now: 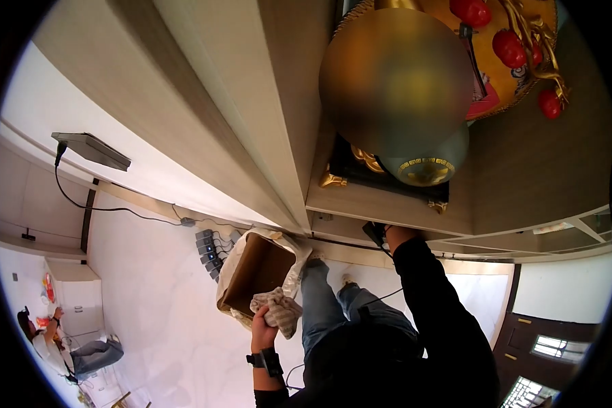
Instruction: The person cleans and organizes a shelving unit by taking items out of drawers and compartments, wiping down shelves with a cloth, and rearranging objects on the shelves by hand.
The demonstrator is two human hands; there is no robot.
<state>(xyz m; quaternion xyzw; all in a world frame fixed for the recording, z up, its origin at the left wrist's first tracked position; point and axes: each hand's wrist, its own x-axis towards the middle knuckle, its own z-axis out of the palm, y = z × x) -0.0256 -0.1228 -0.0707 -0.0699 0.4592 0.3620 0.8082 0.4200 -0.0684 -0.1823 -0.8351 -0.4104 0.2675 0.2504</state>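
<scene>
My left hand (pixel 264 328) is wrapped round a checked, crumpled cloth (pixel 277 311), just beside the lower right rim of an open cardboard box (pixel 258 268) lined with pale wrapping. The box stands on the floor near my legs. On the right, my right hand (pixel 396 237) reaches to the lower edge of the wooden shelf (pixel 394 209). A small black object (pixel 375 233) is next to its fingers, which are mostly hidden, so its grip cannot be made out.
A vase (pixel 425 163) on a black and gold stand and red fruit ornaments (pixel 510 49) fill the shelf above. Several dark chargers (pixel 209 253) with cables lie left of the box. Another person (pixel 54 340) is at the far left.
</scene>
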